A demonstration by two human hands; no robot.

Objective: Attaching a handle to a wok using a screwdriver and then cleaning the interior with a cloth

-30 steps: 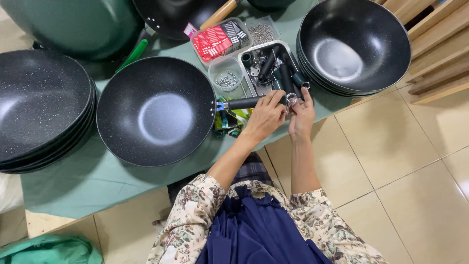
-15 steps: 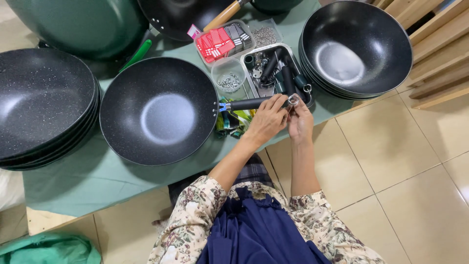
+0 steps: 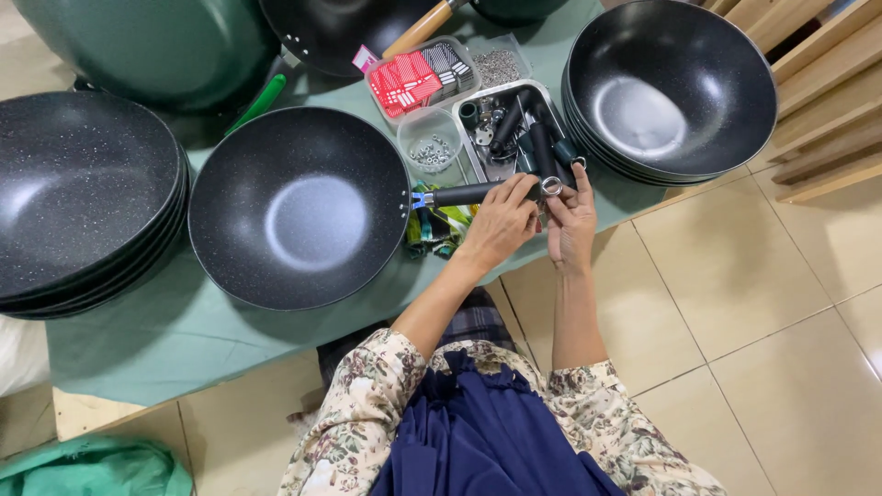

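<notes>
Both hands barely shifted since a sec ago: left hand still grasps the black handle of the dark speckled nonstick wok on the green-covered table, right hand pinching a small metal ring at the handle's end, w/ a metal tray of parts just beyond.

Single head-worn view, looking steeply down, close over table, floor beyond
</notes>
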